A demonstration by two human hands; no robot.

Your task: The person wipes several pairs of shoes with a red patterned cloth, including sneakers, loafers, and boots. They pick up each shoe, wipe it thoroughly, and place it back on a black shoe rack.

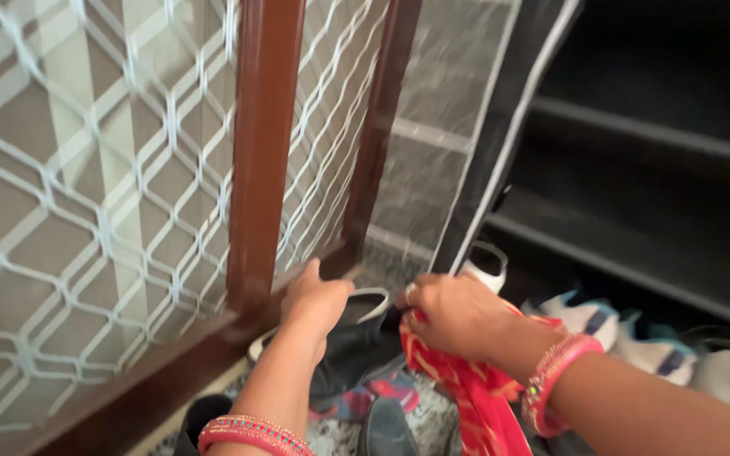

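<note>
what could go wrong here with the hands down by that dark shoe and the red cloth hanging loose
The left hand grips the dark shoe right beside the brown door frame, so knuckles could knock the wood. The red cloth under the right hand hangs over other shoes and might snag or drag on them. The picture is blurred, so how firm the grip is cannot be told.

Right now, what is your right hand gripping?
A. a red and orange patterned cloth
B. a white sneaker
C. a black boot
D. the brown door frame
A: the right hand is closed on the red and orange patterned cloth, which hangs below it; the left hand is at the dark shoe.
</note>
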